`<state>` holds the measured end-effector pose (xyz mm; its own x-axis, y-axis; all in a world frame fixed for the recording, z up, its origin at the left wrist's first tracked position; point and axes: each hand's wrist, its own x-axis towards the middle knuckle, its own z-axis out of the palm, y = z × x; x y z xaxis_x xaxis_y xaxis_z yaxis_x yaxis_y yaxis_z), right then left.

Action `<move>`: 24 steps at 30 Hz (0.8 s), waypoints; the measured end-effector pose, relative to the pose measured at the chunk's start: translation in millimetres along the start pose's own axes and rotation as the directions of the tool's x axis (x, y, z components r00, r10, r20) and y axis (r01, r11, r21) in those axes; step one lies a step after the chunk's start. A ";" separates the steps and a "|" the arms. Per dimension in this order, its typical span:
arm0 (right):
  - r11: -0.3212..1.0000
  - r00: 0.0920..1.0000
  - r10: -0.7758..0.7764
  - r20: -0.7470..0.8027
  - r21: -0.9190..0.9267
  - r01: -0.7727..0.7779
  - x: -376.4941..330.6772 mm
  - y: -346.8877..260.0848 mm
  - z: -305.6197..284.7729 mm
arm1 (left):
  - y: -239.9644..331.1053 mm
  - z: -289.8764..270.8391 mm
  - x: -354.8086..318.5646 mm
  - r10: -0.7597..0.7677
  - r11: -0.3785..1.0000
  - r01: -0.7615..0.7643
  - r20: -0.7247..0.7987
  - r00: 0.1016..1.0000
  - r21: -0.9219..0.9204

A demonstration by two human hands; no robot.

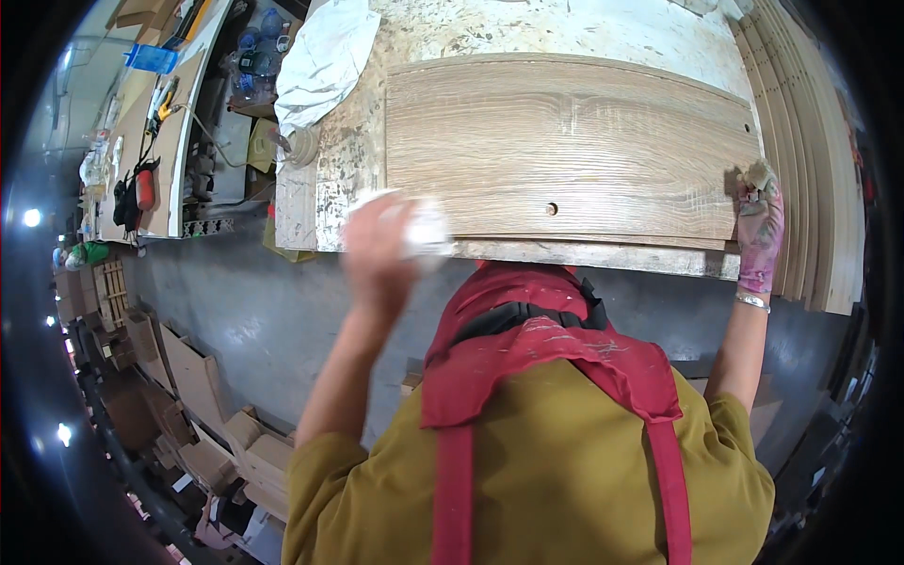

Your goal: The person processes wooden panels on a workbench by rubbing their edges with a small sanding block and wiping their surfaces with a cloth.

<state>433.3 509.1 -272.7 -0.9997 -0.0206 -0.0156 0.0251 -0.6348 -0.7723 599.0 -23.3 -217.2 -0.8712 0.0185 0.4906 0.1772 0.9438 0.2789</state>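
My bare left hand (375, 247) is closed around a wadded white cloth (428, 229), both smeared by motion, at the near left corner of a wood-grain panel (565, 141). That panel lies flat on the worn workbench, with a round hole near its front edge and a smaller one at the far right. At the panel's right end is my right hand (759, 226), in a pink, stained glove with yellowish fingertips. Its fingers are bent and closed at the panel's edge; their undersides are hidden.
Several long boards (810, 188) stand stacked along the bench's right side. A white cloth (325, 61) hangs over the paint-marked workbench's (353, 151) left end, near a roll of tape (299, 148). Further left are a tool-covered table (165, 122) and plastic bottles (262, 56). Cartons (254, 452) stand lower left.
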 end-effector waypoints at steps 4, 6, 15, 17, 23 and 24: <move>0.999 0.999 0.032 0.011 -0.038 -0.031 0.7 0.4 -9.1 | 46.1 39.5 9.2 0.148 0.988 -0.140 0.141 0.979 -0.064; 0.998 0.993 0.001 0.122 0.064 -0.008 -5.6 0.7 -2.4 | 17.2 48.9 -12.7 0.084 0.996 -0.084 0.008 0.996 -0.005; 0.951 0.919 -0.310 -0.244 -0.077 0.300 -48.5 -49.6 -33.7 | -44.3 -2.3 -4.7 -0.324 0.935 0.333 -0.087 0.942 0.122; 0.949 0.910 -0.316 -0.268 -0.076 0.307 -48.2 -48.2 -38.9 | 10.8 21.9 24.0 -0.219 0.976 0.219 -0.025 0.975 0.009; 0.946 0.920 -0.278 -0.275 -0.247 0.211 -56.8 -59.9 -13.2 | 140.0 97.6 46.1 0.158 0.986 -0.164 0.289 0.944 -0.004; 0.933 0.917 -0.279 -0.284 -0.307 0.189 -62.0 -57.6 -12.9 | 112.0 101.8 37.3 0.131 0.991 -0.133 0.239 0.962 -0.009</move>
<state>493.7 556.9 -235.4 -0.9259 0.3773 0.0210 -0.1670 -0.3586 -0.9184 539.7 116.7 -251.7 -0.9243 0.2207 0.3115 0.2957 0.9299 0.2185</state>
